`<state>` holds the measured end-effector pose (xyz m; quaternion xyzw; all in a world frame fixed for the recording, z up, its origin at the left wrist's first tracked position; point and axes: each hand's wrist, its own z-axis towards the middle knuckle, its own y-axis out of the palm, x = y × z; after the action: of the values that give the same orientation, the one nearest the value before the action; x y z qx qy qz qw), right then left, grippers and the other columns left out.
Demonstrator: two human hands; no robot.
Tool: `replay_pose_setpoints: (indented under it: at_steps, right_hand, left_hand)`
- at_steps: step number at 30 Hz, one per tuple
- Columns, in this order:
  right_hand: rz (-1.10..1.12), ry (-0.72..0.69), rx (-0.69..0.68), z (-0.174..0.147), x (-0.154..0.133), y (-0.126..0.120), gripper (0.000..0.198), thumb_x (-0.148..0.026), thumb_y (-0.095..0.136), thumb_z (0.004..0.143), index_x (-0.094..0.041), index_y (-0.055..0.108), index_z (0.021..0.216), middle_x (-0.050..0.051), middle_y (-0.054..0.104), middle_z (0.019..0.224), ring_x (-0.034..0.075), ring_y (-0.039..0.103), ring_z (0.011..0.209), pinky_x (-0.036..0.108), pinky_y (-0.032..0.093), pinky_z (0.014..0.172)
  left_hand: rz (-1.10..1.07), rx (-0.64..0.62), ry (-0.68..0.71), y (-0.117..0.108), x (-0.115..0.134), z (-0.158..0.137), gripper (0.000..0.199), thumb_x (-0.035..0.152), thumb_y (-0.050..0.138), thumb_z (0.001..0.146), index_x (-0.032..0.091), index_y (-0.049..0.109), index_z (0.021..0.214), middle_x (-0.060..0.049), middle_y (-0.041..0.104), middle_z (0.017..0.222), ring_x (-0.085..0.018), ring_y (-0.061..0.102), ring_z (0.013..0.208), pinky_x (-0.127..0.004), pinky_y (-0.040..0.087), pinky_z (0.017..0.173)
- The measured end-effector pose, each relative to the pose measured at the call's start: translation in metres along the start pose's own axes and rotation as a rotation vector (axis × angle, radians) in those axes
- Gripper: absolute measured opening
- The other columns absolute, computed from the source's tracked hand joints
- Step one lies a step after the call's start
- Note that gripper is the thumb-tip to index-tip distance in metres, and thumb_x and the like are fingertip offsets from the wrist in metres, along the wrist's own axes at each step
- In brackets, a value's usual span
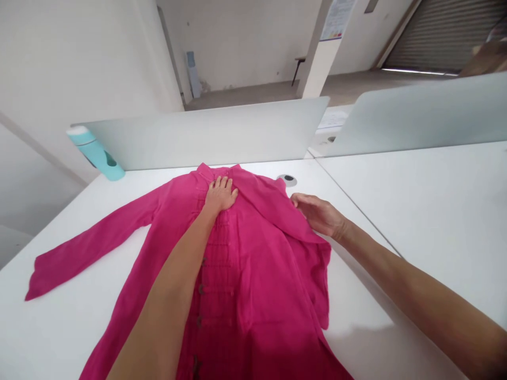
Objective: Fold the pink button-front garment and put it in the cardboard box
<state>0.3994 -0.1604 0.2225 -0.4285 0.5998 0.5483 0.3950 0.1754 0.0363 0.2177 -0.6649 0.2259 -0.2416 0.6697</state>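
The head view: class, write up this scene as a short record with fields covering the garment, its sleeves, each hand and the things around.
Garment: bright pink shirt, front up on a white table
Collar: toward the frosted divider
Sleeve at picture left: stretched outward
Sleeve at picture right: bent close to the body
Left hand: palm down on the front, just below the collar
Right hand: at the right-side sleeve's outer edge; grip unclear
Nearby: turquoise bottle beside the divider

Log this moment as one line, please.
left hand: flat on pink shirt below collar | right hand: at sleeve edge, grip unclear | bottle: on table beside divider
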Motion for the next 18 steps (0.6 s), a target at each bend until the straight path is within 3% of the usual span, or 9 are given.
replay_pose_setpoints:
  at_steps: [2,6,12,14,18]
  right_hand:
    - [0.013,0.027,0.026,-0.005,-0.001,0.0,0.032,-0.049,0.082,0.077,-0.022,0.07,0.09,0.002,0.069,0.09,0.018,0.064,0.077,0.03,0.055,0.071]
    - [-0.039,0.03,0.114,-0.022,-0.006,-0.004,0.048,-0.052,0.076,0.082,-0.027,0.07,0.123,0.006,0.071,0.125,0.025,0.07,0.107,0.037,0.058,0.093]
    - [-0.39,0.369,-0.05,-0.058,-0.034,-0.022,0.042,-0.039,0.093,0.069,-0.017,0.076,0.1,0.01,0.076,0.101,0.028,0.073,0.092,0.038,0.06,0.085]
    - [-0.442,0.32,0.019,-0.067,-0.049,-0.026,0.039,-0.041,0.094,0.068,-0.019,0.076,0.095,0.01,0.075,0.094,0.026,0.072,0.085,0.037,0.059,0.078]
    - [-0.424,0.116,0.289,-0.074,-0.078,-0.038,0.042,-0.05,0.098,0.058,-0.024,0.075,0.084,0.01,0.071,0.083,0.02,0.065,0.064,0.033,0.053,0.057]
  left_hand:
    - [-0.012,-0.008,-0.003,0.0,0.0,0.0,0.07,0.047,0.02,0.107,0.01,0.03,0.166,-0.013,0.026,0.174,-0.032,0.02,0.162,-0.052,0.019,0.132]
    - [-0.03,-0.008,-0.006,0.0,0.0,-0.001,0.07,0.047,0.021,0.107,0.01,0.031,0.165,-0.013,0.026,0.174,-0.033,0.02,0.162,-0.053,0.018,0.132]
    - [-0.047,0.001,-0.009,0.002,-0.001,-0.001,0.07,0.047,0.021,0.107,0.01,0.031,0.165,-0.013,0.026,0.174,-0.033,0.02,0.162,-0.053,0.018,0.132]
    - [-0.045,0.01,-0.008,0.003,-0.001,-0.001,0.07,0.047,0.021,0.106,0.01,0.033,0.165,-0.013,0.027,0.174,-0.033,0.021,0.162,-0.053,0.018,0.131]
    - [-0.048,0.007,-0.009,0.004,-0.002,0.0,0.071,0.049,0.021,0.106,0.011,0.032,0.165,-0.013,0.026,0.174,-0.033,0.02,0.162,-0.053,0.018,0.131]
